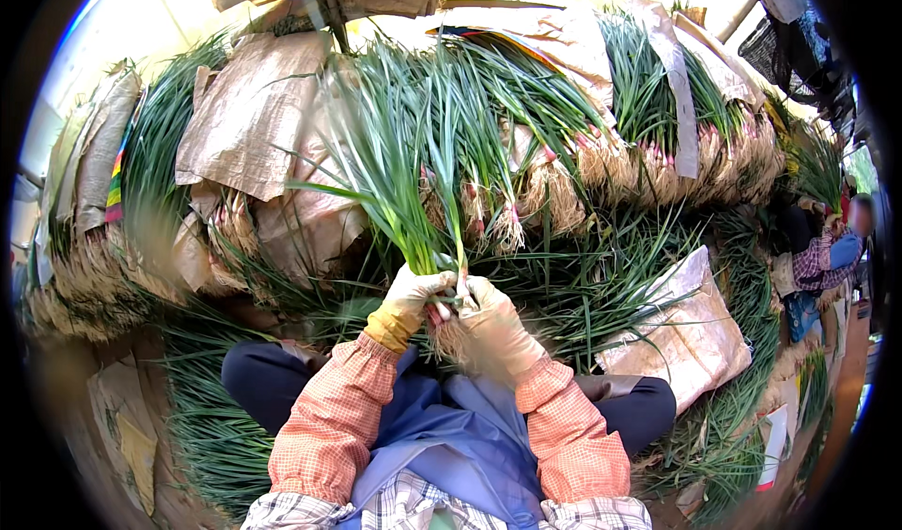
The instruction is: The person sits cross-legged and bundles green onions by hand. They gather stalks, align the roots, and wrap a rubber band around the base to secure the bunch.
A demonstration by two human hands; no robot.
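Observation:
My gloved left hand [407,303] is closed around a bunch of green stalks with pale bulbs and fringed roots [445,336], which look like spring onions or young garlic. The long leaves [380,170] of the bunch fan upward, away from me. Beside it, my gloved right hand [493,318] pinches a single stalk [459,248] near its pale base, fingers close to my left hand. Roots hang between the two hands above my blue apron [444,431]. Some of the fingers of both hands are hidden behind the stalks and gloves.
A long heap of similar stalks [479,114] lies before me, partly under woven sacks [246,121]. Loose leaves [592,283] cover the ground around my crossed legs. A folded sack [683,333] lies by my right knee. Another person [824,255] sits at the far right holding stalks.

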